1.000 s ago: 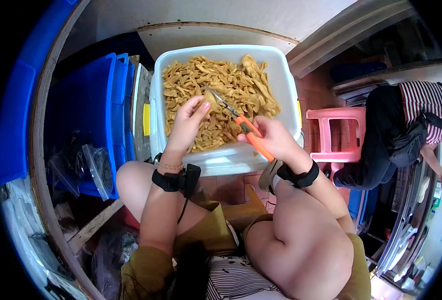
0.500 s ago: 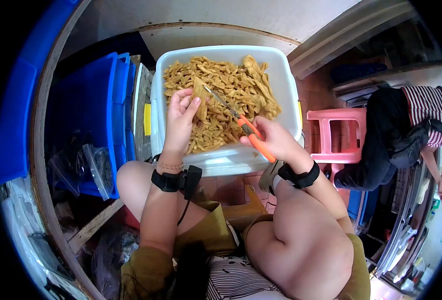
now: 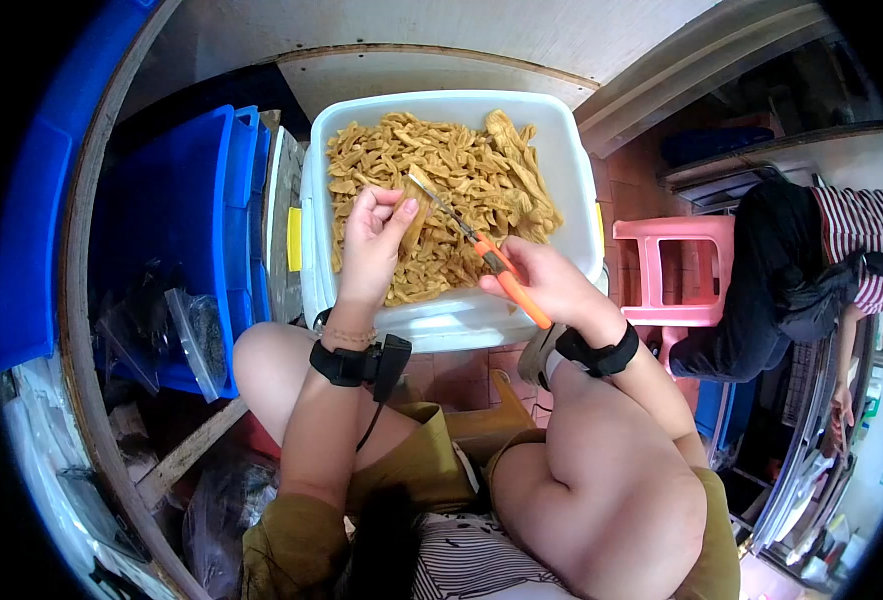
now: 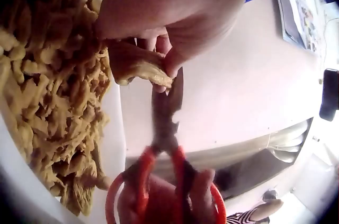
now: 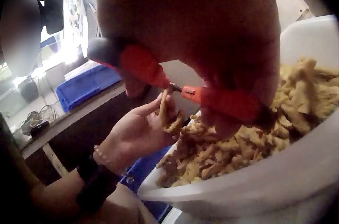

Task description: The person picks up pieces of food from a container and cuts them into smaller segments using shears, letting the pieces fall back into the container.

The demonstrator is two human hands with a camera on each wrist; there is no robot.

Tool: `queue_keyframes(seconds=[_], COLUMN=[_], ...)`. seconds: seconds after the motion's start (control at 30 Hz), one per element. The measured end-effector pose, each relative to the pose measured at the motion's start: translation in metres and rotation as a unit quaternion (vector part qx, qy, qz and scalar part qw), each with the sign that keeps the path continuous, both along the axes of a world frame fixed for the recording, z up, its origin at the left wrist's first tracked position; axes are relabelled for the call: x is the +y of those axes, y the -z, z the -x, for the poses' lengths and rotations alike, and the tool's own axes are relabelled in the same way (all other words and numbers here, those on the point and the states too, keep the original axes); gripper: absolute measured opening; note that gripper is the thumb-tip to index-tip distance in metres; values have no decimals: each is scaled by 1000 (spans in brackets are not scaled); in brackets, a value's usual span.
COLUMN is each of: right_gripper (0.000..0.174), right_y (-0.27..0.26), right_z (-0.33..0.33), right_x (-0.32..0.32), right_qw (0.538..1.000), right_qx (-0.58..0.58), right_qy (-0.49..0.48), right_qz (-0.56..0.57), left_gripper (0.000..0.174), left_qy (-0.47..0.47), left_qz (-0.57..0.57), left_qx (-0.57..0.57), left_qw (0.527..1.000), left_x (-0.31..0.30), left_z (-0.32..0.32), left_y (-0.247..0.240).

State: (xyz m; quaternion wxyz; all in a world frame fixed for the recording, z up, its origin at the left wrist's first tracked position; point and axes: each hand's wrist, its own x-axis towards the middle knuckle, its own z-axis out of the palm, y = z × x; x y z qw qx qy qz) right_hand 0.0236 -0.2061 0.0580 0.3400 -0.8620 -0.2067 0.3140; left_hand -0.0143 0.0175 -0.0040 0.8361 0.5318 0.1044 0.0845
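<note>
left hand (image 3: 372, 240): fingers pinched a tan, tofu-skin-like piece (image 4: 139, 69) between thumb and fingertips; piece stuck out past them, its end right by the scissor tips. right hand (image 3: 552, 280): fingers curled round the orange handles of scissors (image 3: 488, 250); blades ran from the right fingers toward the left ones, somewhat apart. could not tell if the blades touched the piece.

below both hands' fingers: white plastic tub (image 3: 568, 150), holding a heap of small tan strips (image 3: 442, 160). longer, larger pieces (image 3: 522, 165) lay in the tub beyond the right fingers, along its right side. yellow clip (image 3: 295, 240) on the tub side left of the left fingers.

black strap (image 3: 337, 364) and a beaded bracelet (image 3: 348, 335) sat on the left wrist, behind those fingers; another black strap (image 3: 604, 352) on the right one. blue bins (image 3: 167, 225) stood well left of the left fingers. pink stool (image 3: 668, 270) was right of the right fingers, person in striped top (image 3: 792, 265) farther right, bent forward.
</note>
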Motion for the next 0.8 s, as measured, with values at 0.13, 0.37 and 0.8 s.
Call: queue_keyframes(seconds=[0.13,0.37,0.8], right_gripper=[60,49,54], right_y=[-7,-4,-5], right_z=[2,4,3], right_x=[3,1,4], right_qw=[999,998,998], right_qx=[-37,-54,-46], right_qy=[3,32,-4], right_qz=[35,-13,33], left_gripper=[14,17,10], left_qy=[-8,-46,118], left_qz=[3,12,-64], left_qx=[-1,33,13], left_qw=[1000,998,991], left_x=[1,9,9], left_z=[0,-2,2], left_y=[3,-1,-10])
